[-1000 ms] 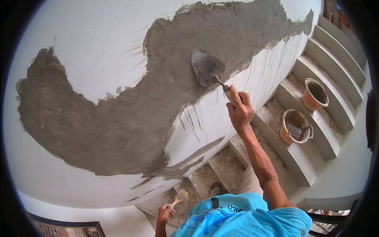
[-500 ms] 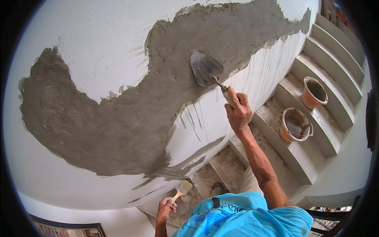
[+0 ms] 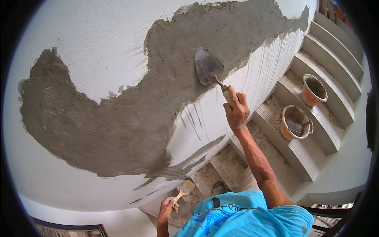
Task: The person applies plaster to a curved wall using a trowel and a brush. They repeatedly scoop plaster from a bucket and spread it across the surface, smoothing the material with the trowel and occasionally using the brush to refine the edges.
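My right hand (image 3: 238, 112) is wrapped round the handle of a trowel (image 3: 208, 67), its arm stretched up to the wall. The trowel's broad grey blade lies against a band of wet grey mortar (image 3: 118, 122) that spreads in a curved, ragged patch over the white wall (image 3: 98, 43). Low down, my left hand (image 3: 169, 207) grips a paintbrush (image 3: 184, 189) by its wooden handle. Its pale bristles point up and to the right, apart from the mortar. Grey drips run down the wall below the patch's lower edge.
Stairs (image 3: 316, 158) with mortar-stained treads climb at the right. Two orange buckets stand on them: an upper bucket (image 3: 310, 99) and a lower bucket (image 3: 287, 130) with a wire handle. A dark-framed picture (image 3: 75, 228) is at the lower left, a dark railing (image 3: 335, 215) at the lower right.
The trowel blade has shifted slightly right along the mortar, its angle a little changed. My left hand with the paintbrush has moved slightly right.
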{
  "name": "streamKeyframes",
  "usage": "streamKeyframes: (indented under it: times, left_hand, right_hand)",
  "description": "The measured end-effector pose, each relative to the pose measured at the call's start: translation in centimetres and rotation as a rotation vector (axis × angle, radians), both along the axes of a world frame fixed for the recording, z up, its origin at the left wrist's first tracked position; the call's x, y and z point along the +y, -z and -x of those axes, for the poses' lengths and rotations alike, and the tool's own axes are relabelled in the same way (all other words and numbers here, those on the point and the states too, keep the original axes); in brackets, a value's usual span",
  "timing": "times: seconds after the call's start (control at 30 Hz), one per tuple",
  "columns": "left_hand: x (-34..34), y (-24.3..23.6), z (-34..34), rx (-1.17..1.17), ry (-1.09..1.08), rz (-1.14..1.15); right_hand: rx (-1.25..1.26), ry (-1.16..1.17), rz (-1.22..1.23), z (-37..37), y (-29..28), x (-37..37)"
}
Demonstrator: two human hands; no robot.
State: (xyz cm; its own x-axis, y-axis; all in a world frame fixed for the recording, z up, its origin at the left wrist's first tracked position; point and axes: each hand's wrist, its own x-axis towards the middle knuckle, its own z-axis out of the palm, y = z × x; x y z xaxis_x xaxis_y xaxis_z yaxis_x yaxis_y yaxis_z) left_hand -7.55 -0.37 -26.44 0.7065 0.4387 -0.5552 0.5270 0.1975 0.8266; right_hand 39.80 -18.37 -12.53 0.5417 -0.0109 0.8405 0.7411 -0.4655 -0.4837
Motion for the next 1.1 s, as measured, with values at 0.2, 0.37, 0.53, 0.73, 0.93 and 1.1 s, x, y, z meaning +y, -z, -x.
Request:
streamKeyframes:
  times: [0.2, 0.37, 0.53, 0.73, 0.93, 1.1]
  left_hand:
    - [-0.3, -0.1, 0.3, 0.030, -0.017, -0.015]
    - [-0.6, -0.5, -0.5, -0.007, 0.028, -0.009]
    - [-0.4, -0.3, -0.4, -0.022, 0.008, 0.004]
    - [-0.6, -0.3, 0.4, 0.022, 0.003, -0.018]
    - [-0.5, -0.3, -0.1, 0.005, -0.020, -0.003]
    - [-0.3, -0.5, 0.3, -0.039, 0.001, -0.029]
  right_hand:
    - [0.034, 0.031, -0.067, 0.3, 1.2, -0.7]
    - [-0.007, -0.048, -0.084, 0.8, -0.4, 0.5]
    - [0.049, -0.040, -0.005, 1.3, 1.5, 0.6]
    - [0.070, -0.091, -0.030, 2.3, 3.8, -0.9]
    - [0.050, -0.091, -0.152, 1.0, 0.1, 1.2]
    - [0.043, -0.070, -0.053, 1.2, 1.4, 1.2]
